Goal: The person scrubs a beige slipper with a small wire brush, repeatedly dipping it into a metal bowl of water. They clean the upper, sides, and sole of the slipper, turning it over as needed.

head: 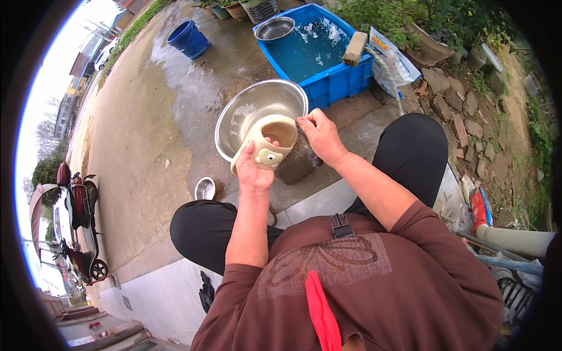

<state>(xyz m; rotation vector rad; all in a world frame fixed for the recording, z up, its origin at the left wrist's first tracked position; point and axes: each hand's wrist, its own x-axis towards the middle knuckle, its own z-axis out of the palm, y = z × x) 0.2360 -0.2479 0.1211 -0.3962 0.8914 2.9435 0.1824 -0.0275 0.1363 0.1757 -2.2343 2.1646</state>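
Observation:
A pale yellow slipper with an eye-shaped decoration is held over the near edge of a large stainless steel basin. My left hand grips it, with fingertips showing inside its opening. At the slipper's right side, my right hand pinches a dark, wet-looking item, perhaps a scrubber or cloth; most of it is hidden by the fingers. Another dark piece shows below that hand; whether the two are joined I cannot tell. A small metal bowl stands on the ground near my left knee.
Beyond the basin is a blue plastic tub of water, with a metal bowl at its far left corner and a brick on its right rim. A hose hangs beside it. A blue bucket stands farther left on wet concrete.

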